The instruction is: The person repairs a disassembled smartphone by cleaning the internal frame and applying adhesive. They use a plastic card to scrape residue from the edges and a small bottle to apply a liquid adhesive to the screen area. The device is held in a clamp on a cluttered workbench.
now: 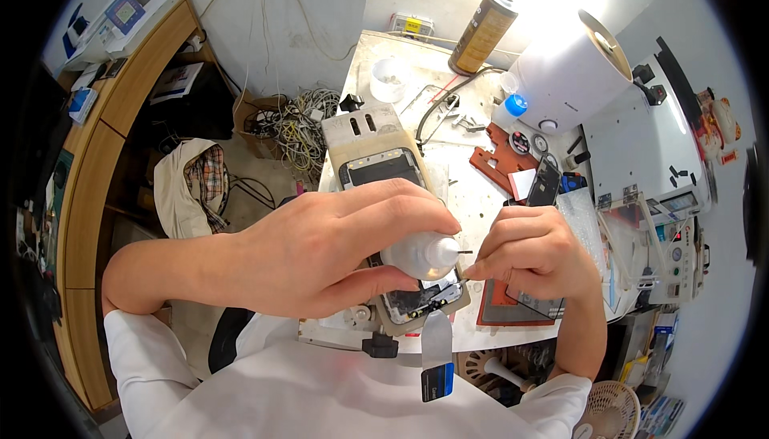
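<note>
My left hand point(324, 243) is wrapped round a white translucent squeeze bottle point(423, 256), tilted so its thin dark needle tip points right. Close to that tip is my right hand point(533, 251), its fingers pinched together on something thin that I cannot make out. Below both hands lies an opened phone point(436, 299) with small parts exposed at its lower end. It rests on a beige, metal-topped fixture point(360, 130), and my left hand and the bottle hide its middle. A translucent strip point(437, 339) with a blue and black end hangs from the phone's near edge.
Right of the fixture lie a red-brown tool plate point(506, 159), a dark phone part point(545, 183) and a grey-red mat point(497, 311). Behind stand a spray can point(483, 34), a white cylindrical device point(569, 74), a blue-capped bottle point(513, 107) and a white cup point(389, 80). Tangled cables point(304, 130) are left.
</note>
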Motion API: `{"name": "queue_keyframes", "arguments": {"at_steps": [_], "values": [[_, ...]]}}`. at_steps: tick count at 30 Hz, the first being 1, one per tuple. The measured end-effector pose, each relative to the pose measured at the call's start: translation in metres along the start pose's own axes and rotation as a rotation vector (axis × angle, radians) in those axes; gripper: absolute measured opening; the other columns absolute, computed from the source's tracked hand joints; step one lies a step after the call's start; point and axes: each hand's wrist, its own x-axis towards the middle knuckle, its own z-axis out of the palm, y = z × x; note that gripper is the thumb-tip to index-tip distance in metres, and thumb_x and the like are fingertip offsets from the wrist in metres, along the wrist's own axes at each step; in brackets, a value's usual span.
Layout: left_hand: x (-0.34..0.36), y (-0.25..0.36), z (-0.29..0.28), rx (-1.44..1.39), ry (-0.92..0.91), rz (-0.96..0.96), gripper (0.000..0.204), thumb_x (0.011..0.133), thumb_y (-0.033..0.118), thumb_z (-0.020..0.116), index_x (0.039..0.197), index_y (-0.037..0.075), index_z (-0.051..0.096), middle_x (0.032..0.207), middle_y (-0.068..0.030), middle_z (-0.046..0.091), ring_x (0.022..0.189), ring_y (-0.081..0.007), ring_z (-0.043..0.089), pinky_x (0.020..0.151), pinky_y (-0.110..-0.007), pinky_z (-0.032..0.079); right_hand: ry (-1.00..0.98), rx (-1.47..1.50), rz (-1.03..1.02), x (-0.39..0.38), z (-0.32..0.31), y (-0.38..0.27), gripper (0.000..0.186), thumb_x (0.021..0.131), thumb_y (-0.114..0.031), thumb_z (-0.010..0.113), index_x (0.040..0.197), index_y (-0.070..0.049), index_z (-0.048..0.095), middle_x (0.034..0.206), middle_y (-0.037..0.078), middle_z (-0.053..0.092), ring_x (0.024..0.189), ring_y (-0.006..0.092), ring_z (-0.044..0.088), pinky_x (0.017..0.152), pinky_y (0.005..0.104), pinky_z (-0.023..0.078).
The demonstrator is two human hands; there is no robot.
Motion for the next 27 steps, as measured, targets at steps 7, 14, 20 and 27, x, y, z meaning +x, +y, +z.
{"name": "queue_keyframes", "arguments": {"at_steps": [7,14,20,27], "values": [[0.0006,-0.0009,0.0006,0.010,0.005,0.003,0.057,0.087,0.005,0.081,0.137,-0.001,0.055,0.130,-0.0167,0.064,0.122,-0.0334,0.063,0.097,-0.042,0.056,0.030,-0.024,0.002,-0.0026,0.0023,-0.0016,0.022,0.068,-0.003,0.075,0.087,-0.011,0.082,0.080,0.000,0.070,0.068,0.0165,0.064,0.056,0.0300,0.048],[0.0015,0.0000,-0.0003,0.011,0.006,0.008,0.058,0.087,0.004,0.081,0.137,-0.001,0.054,0.129,-0.0168,0.064,0.121,-0.0336,0.063,0.097,-0.042,0.056,-0.044,0.031,0.055,0.0034,-0.0033,-0.0029,0.015,0.072,-0.003,0.082,0.085,-0.010,0.081,0.078,0.000,0.069,0.068,0.0164,0.064,0.055,0.0299,0.047],[0.0017,-0.0016,0.0005,-0.012,0.008,0.011,0.057,0.087,0.004,0.081,0.137,-0.001,0.054,0.129,-0.0171,0.064,0.120,-0.0340,0.064,0.097,-0.042,0.056,-0.008,-0.013,-0.005,0.0019,-0.0017,-0.0025,0.018,0.069,-0.001,0.080,0.085,-0.010,0.080,0.078,0.000,0.069,0.068,0.0168,0.064,0.055,0.0303,0.047],[0.0024,-0.0020,0.0007,-0.008,0.006,0.020,0.058,0.086,0.004,0.081,0.137,-0.001,0.055,0.129,-0.0174,0.064,0.120,-0.0335,0.064,0.096,-0.041,0.056,-0.021,0.035,0.050,0.0015,-0.0013,-0.0033,0.017,0.069,-0.002,0.080,0.084,-0.010,0.080,0.077,0.001,0.068,0.066,0.0175,0.063,0.054,0.0303,0.046]]}}
